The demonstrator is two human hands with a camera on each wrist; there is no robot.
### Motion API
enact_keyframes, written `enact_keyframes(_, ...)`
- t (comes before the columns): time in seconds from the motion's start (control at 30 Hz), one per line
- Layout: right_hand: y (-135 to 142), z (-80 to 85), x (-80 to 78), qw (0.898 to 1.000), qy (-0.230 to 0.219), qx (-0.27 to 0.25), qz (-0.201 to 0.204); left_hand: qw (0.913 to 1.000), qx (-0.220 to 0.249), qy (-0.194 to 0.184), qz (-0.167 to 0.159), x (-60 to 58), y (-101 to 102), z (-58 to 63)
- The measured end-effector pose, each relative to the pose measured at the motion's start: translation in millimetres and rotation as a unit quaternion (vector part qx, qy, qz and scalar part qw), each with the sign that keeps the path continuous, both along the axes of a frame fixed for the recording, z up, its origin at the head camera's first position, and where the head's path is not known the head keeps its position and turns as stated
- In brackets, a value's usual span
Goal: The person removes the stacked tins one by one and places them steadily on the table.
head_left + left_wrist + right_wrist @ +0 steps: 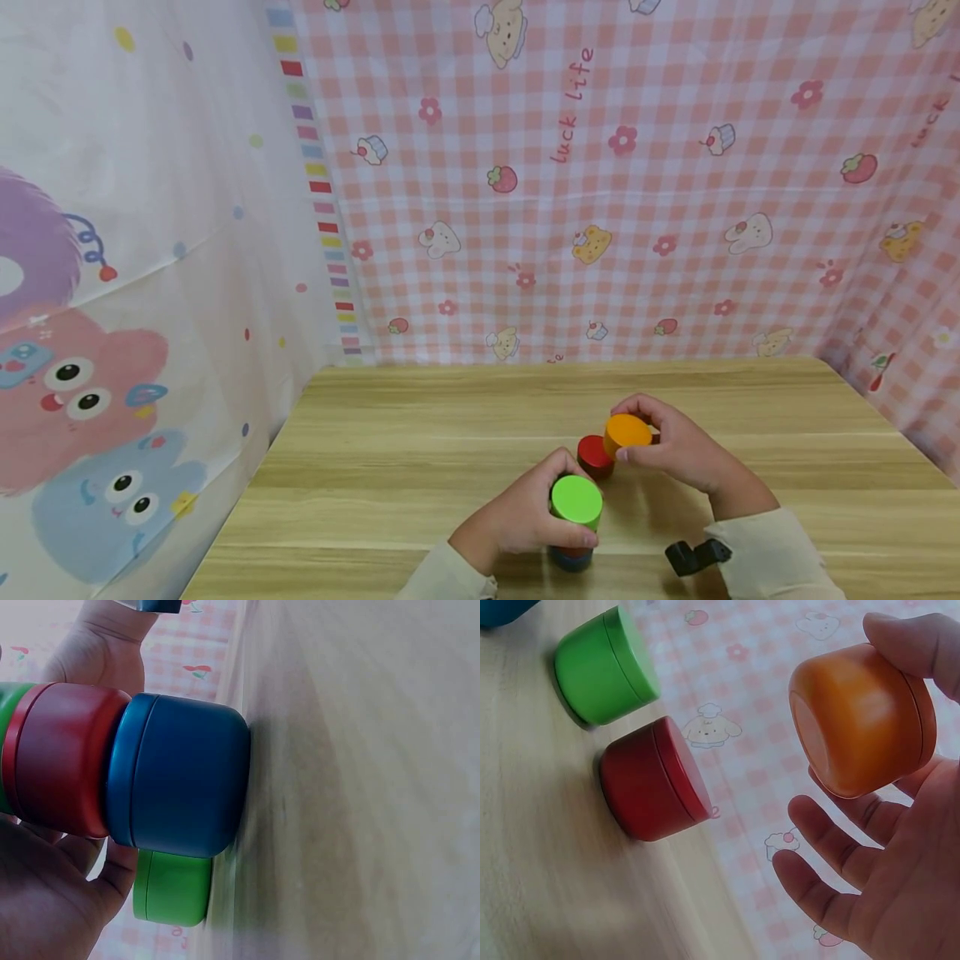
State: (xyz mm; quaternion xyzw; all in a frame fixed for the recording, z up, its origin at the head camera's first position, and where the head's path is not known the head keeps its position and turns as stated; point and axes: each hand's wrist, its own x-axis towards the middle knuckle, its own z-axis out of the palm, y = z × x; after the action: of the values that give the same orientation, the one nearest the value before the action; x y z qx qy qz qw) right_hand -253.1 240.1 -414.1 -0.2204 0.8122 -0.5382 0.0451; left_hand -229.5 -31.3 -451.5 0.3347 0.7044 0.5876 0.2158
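My left hand (pixel 528 512) grips the green canister (pixel 577 500) at the top of a stack. Beneath it the left wrist view shows a red canister (pixel 67 757) resting on a blue canister (pixel 180 776) that stands on the table. My right hand (pixel 678 446) pinches an orange canister (pixel 866 720) between thumb and fingers, raised and slightly tilted, its underside showing in the right wrist view. It overlaps another red canister (pixel 595 457) in the head view, which stands on the table. A second green canister (pixel 606 666) stands beside that red one, hidden behind my left hand from the head view.
The wooden tabletop (pixel 420 442) carries all the canisters. A pink checked cloth (pixel 600 200) hangs along its back edge, and a white printed cloth (pixel 210 250) at the left. A black wrist device (pixel 697 557) sticks out from my right sleeve (pixel 772 554).
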Motion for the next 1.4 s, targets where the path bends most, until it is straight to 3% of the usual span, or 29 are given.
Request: enact_keyframes(1.4,14.8,-22.5,-15.0,0.996,-0.03,0.039,-0.071,1.0,-0.001,0.005,0.005,0.2,0.9,0.6)
